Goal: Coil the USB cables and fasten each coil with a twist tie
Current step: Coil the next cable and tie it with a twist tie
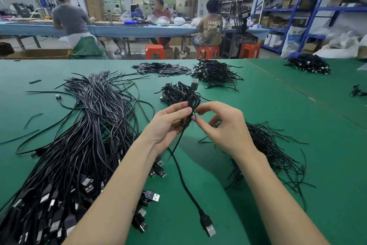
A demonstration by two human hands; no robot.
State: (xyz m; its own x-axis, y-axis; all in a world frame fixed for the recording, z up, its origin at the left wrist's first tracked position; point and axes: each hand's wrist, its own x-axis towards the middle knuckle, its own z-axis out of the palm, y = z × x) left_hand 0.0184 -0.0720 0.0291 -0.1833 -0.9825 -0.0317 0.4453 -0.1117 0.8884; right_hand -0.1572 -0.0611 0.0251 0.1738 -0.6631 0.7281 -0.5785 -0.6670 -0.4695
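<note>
Nearest you, a loose plug (pixel 210 230) on the cable's tail lies on the green mat (pixel 278 105), its lead running up into your hands. Your left hand (pixel 168 125) grips the small coil (pixel 193 103) of thin black cable, thumb pressed across the loops; your right hand (pixel 224 123) pinches the ends of the twist tie (pixel 195 114) at the coil's waist. The coil is held in the air between both hands, above the mat, with its other plug (pixel 195 83) sticking up past the loops.

The likely slip, as I judge it: ease your left thumb before the tie is wound tight and the springy loops will fan open. The tie is a thin, stiff wire, so it could also roll out of your fingertips. The trailing tail could snag on the big bundle of uncoiled cables (pixel 83 135) at your left, which lies just beside it.

That bundle is long, smooth, rubbery strands ending in boxy metal-tipped plugs. At your right sits a wiry heap of ties (pixel 268 149). Beyond your hands lie small piles of finished coils (pixel 174 91) and a flat scatter of dark rectangular pieces (pixel 162 68).
</note>
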